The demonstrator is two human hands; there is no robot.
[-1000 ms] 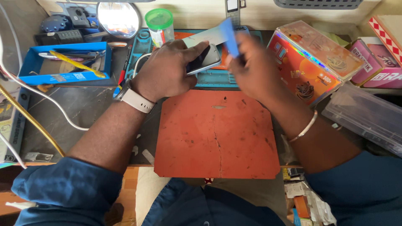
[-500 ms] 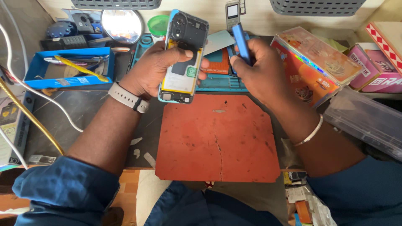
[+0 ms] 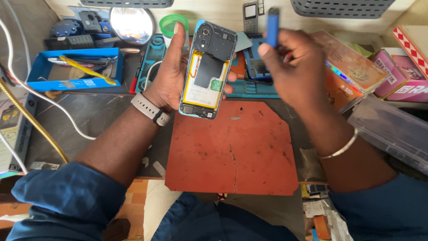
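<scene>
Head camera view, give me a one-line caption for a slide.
Left hand holds an opened phone above a red mat; right hand lifts a blue tool.

The phone [image 3: 207, 71] in the left hand [image 3: 171, 76] has its back cover off: matt black plastic plates on top, a battery wrapped in pale, slightly glossy foil, and a light blue plastic frame. The stick [image 3: 272, 27] in the right hand [image 3: 294, 67] looks like smooth blue plastic. The red mat [image 3: 232, 147] is matt, rubber-like, with scratches and a crack line. The watch strap [image 3: 149, 109] is soft matt grey rubber. The bracelet [image 3: 341, 149] is shiny metal. The sleeves [image 3: 67, 196] are blue woven cloth. The clear box [image 3: 392, 134] is glossy plastic.
</scene>
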